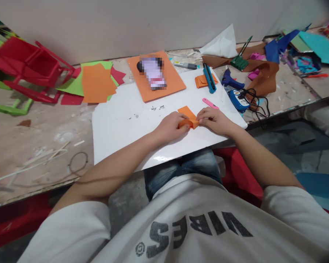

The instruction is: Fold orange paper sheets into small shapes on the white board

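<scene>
A small orange paper piece [188,114] lies on the white board [117,124] in front of me, partly folded at its near edge. My left hand [170,126] is closed on its left side, fingers curled over the fold. My right hand [214,119] pinches its right side. Both hands rest on the board. The near part of the paper is hidden under my fingers.
A pink cutter [210,103] lies just beyond my right hand. Farther back are an orange sheet [170,84] with a blurred object, a blue knife [209,77] on orange pieces, a blue glue gun [232,82] with cable, stacked coloured sheets [96,82] and a red frame [30,69] at the left.
</scene>
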A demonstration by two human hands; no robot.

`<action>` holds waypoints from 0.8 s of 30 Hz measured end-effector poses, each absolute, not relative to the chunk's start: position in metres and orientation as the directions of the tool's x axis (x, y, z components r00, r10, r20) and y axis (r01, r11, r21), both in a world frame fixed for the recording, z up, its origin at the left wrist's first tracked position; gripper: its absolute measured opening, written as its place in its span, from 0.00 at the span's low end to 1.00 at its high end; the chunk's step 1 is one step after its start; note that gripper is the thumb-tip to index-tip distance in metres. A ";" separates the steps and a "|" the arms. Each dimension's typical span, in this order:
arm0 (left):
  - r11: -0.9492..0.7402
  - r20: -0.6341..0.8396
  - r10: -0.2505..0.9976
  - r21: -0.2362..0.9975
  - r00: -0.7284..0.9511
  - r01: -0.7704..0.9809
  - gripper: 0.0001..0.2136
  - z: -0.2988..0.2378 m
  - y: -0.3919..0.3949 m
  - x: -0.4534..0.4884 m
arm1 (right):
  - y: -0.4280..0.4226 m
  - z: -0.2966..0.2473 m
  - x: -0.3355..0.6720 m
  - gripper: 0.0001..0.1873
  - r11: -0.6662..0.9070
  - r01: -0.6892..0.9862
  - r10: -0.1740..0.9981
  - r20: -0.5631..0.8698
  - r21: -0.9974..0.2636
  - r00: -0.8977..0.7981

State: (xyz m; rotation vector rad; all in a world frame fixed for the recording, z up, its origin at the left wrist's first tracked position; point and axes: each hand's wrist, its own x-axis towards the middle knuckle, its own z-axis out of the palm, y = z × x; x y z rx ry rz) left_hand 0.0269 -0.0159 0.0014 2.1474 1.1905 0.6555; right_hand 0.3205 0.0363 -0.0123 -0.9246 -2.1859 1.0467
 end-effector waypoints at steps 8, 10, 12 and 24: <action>-0.295 0.090 0.904 0.839 0.417 0.458 0.11 0.004 -0.015 0.030 | 0.043 -0.016 0.320 0.17 0.290 0.297 0.815 0.072 -0.910 -0.575; -0.272 0.064 0.905 0.847 0.420 0.457 0.09 0.003 -0.013 0.030 | 0.043 -0.016 0.320 0.17 0.281 0.288 0.817 0.071 -0.915 -0.572; -0.260 0.034 0.901 0.841 0.433 0.474 0.08 0.001 -0.011 0.030 | 0.043 -0.015 0.321 0.15 0.284 0.287 0.813 0.071 -0.915 -0.577; -0.306 0.018 0.873 0.799 0.488 0.517 0.10 0.000 -0.009 0.031 | 0.037 -0.008 0.322 0.10 0.306 0.331 0.801 0.053 -0.893 -0.597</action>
